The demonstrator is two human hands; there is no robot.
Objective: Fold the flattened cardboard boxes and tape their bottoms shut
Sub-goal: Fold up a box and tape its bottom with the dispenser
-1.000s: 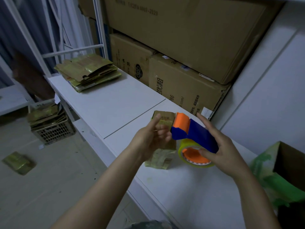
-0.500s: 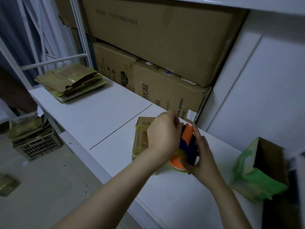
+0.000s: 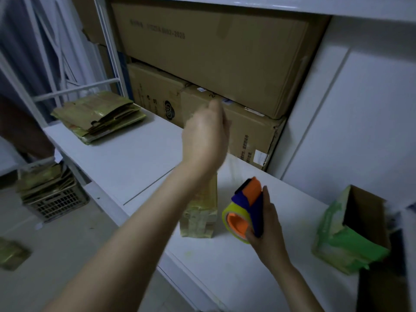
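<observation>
1. The right hand [image 3: 269, 230] grips the tape dispenser [image 3: 247, 199], fingers curled round its blue body, just above the desk [image 3: 126, 158]. The left hand [image 3: 203, 140] is raised well above it and blurred. Its fingers are hidden behind the back of the hand, so I cannot tell whether they pinch anything.
2. A faint clear tape strip [image 3: 233, 167] seems to run from the left hand down to the dispenser. If so, a long unsupported length could twist and stick to itself or to the forearm, wasting the piece.
3. The small box [image 3: 200, 219] lies on the desk just left of the dispenser, partly under the left forearm, and no hand steadies it. It looks light, so tape touching it off-centre could drag it or land crooked across the bottom seam.
4. I cannot tell whether its bottom flaps are fully closed. Taping over a gap would leave a weak bottom.
5. The raised left hand is near the brown cartons [image 3: 225, 55] stacked behind, and a loose sticky end could catch on them.
6. The stack of flattened boxes [image 3: 99, 117] sits far along the desk and an open green box [image 3: 351, 235] stands to the right. A wide swing of the dispenser could knock the green one.
</observation>
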